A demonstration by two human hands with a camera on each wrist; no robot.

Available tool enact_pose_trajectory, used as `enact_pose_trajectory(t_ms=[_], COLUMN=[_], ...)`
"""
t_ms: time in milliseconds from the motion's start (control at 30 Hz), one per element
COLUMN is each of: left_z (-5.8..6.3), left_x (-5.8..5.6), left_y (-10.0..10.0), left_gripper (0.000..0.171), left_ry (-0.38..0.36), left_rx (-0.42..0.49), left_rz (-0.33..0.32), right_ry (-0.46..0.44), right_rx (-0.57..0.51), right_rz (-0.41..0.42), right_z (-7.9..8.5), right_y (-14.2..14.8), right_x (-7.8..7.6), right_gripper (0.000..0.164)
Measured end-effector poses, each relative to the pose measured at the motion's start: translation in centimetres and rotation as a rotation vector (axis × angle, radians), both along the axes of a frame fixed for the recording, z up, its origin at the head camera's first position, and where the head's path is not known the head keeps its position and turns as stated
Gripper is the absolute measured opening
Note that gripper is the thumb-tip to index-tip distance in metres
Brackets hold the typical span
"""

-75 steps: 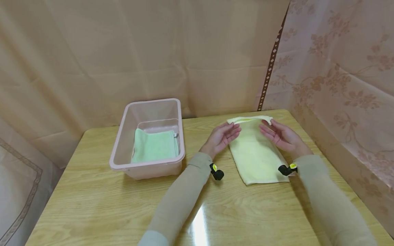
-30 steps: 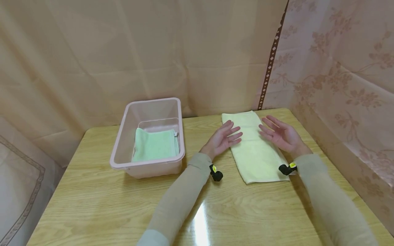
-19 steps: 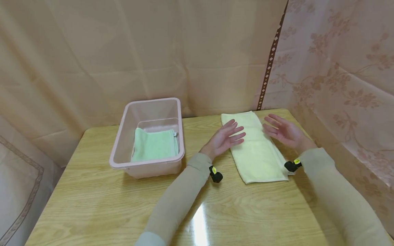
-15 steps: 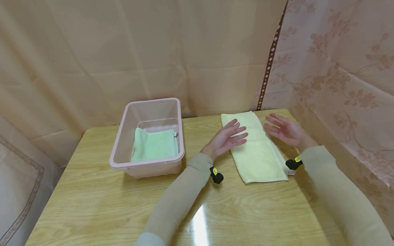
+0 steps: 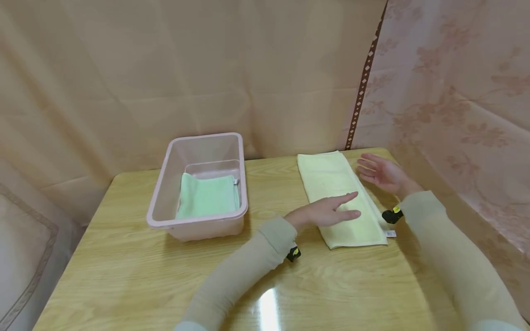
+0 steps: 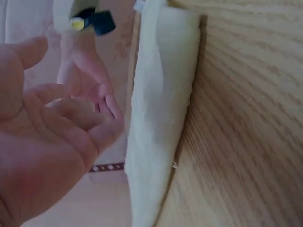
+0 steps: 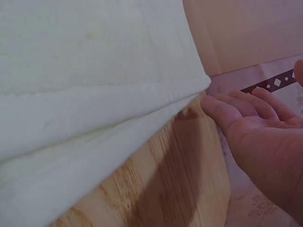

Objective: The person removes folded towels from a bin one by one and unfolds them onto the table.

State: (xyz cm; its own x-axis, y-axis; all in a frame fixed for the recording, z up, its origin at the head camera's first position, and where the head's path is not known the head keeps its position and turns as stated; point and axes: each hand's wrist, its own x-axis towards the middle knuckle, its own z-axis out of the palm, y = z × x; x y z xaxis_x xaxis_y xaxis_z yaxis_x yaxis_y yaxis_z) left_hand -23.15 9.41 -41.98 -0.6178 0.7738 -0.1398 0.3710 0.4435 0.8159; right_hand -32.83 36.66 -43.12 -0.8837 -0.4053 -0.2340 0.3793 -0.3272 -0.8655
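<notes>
A pale yellow towel (image 5: 331,177), folded into a long strip, lies flat on the right half of the table. Over its lower middle hovers my left hand (image 5: 325,212), fingers loosely extended and nothing in them. My right hand (image 5: 383,174) is beside the towel's far right edge, palm turned inward and fingers relaxed. In the left wrist view the left hand (image 6: 52,127) stands apart from the towel (image 6: 163,85). The right wrist view has the right hand (image 7: 265,127) just off a towel corner, with the layered fold edges (image 7: 94,113) showing.
A pale pink plastic basin (image 5: 198,226) stands on the left of the wooden table (image 5: 124,271), holding a folded mint green towel (image 5: 209,195). A small white tag (image 5: 390,233) sticks out at the yellow towel's near right corner. Curtains (image 5: 281,82) hang behind the table.
The far edge of the yellow towel, earlier held up by both hands, was laid down and released. My left hand then moved nearer and turned over; the right hand shifted slightly right.
</notes>
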Motion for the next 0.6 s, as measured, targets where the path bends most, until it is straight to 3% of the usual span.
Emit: enact_pose_trajectory(t_ms=[200,267,333,500,600], left_z=[-0.1,-0.3,-0.6,-1.3,-1.7], left_x=[2.5,3.2,3.7,4.7,5.2], left_y=[1.5,1.9,2.2,2.8,3.0], left_gripper=[0.072,0.072,0.073,0.076,0.076], left_ry=[0.446,0.550,0.597,0.652,0.669], left_rx=[-0.414,-0.518,-0.577,-0.660,-0.699], left_rz=[-0.157,-0.180,-0.187,-0.210,-0.230], right_ry=[-0.058,-0.063,-0.063,-0.065,-0.082], right_rx=[0.014,0.021,0.033,0.053,0.052], right_rz=[-0.030,-0.029,-0.031,-0.028,-0.035], right_z=[0.0,-0.2,-0.3,-0.4,-0.5], right_y=[-0.2,-0.4,-0.6,-1.2,-1.4], right_x=[-0.6,-0.7,-0.9,-1.2,-1.4], right_gripper=[0.020,0.021,0.028,0.063,0.071])
